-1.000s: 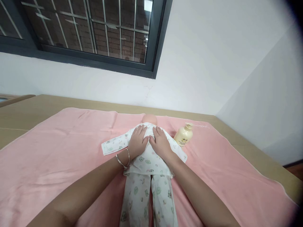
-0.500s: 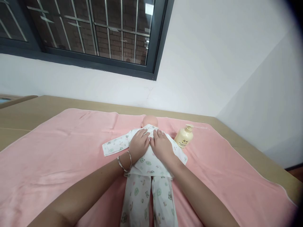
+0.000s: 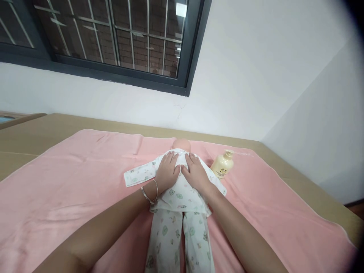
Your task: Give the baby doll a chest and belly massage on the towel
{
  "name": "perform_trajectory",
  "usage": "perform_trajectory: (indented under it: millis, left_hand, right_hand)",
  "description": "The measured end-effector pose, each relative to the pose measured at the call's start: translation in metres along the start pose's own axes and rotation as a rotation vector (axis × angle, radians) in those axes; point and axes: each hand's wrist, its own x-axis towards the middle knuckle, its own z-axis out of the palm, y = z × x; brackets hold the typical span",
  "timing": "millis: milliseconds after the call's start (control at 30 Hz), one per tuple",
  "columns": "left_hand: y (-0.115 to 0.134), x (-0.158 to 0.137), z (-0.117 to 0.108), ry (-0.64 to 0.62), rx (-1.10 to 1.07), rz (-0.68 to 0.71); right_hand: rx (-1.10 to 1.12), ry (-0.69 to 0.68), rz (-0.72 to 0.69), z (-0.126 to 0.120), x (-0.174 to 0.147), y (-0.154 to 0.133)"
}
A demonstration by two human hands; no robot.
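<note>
Left hand and right hand have edged slightly headward, palms down, fingers a little parted, on the pajama-clad doll beneath; it looks light, soft-clothed, best held round its middle. Right of the fingers: pump bottle.

We see soft, fairly even light over the pink blanket, with the white wall bright at upper centre and dulling to grey towards the right. In the upper left, the window is dark, but a white rectangle of glare burns near its top right, smaller glints below. We catch a sheen on the bottle, whose finest print is too small for us to read. Shadow deepens beside the printed trousers at bottom centre. Our wide view stretches towards its edges, and blurred black darkens the right-hand corners.
</note>
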Motion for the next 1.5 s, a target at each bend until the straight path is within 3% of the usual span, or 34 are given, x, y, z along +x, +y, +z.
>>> perform_trajectory:
  millis: [267,467,667,1033,1500]
  left_hand:
    - [0.013,-0.004,-0.010,0.073,0.172,0.207]
    - [0.019,-0.010,-0.010,0.067,0.255,0.163]
    - [0.011,-0.004,-0.004,0.076,0.151,-0.040]
    - [-0.005,-0.005,0.010,0.051,-0.110,-0.118]
    - [-0.007,-0.007,0.010,0.076,-0.129,-0.104]
  right_hand:
    - [-0.036,-0.041,0.053,-0.005,-0.007,-0.014]
    - [-0.130,-0.027,0.112,-0.017,-0.019,-0.031]
    - [-0.065,0.025,0.183,-0.011,-0.011,-0.022]
    - [0.108,0.041,0.089,0.004,-0.003,-0.004]
    - [0.132,0.122,0.059,0.002,-0.005,-0.005]
